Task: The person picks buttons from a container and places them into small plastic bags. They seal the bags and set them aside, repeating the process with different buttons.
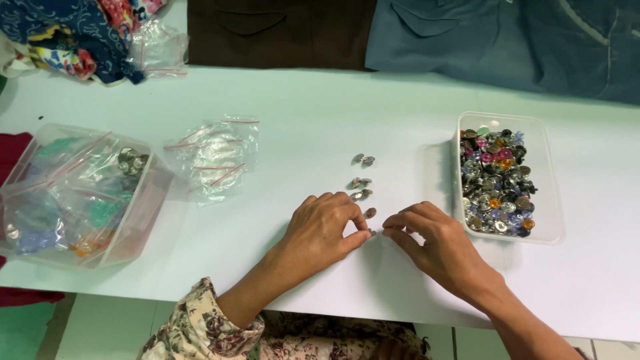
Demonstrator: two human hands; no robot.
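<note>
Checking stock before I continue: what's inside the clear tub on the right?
The clear tub holds mixed buttons, silver, pink, orange and blue. Lower layers are covered by the top ones.

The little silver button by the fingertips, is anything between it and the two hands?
Nothing visible. The left hand and right hand meet fingertip to fingertip at the small button on the white table. The other loose buttons lie just beyond, and the button tub sits off to the right.
</note>
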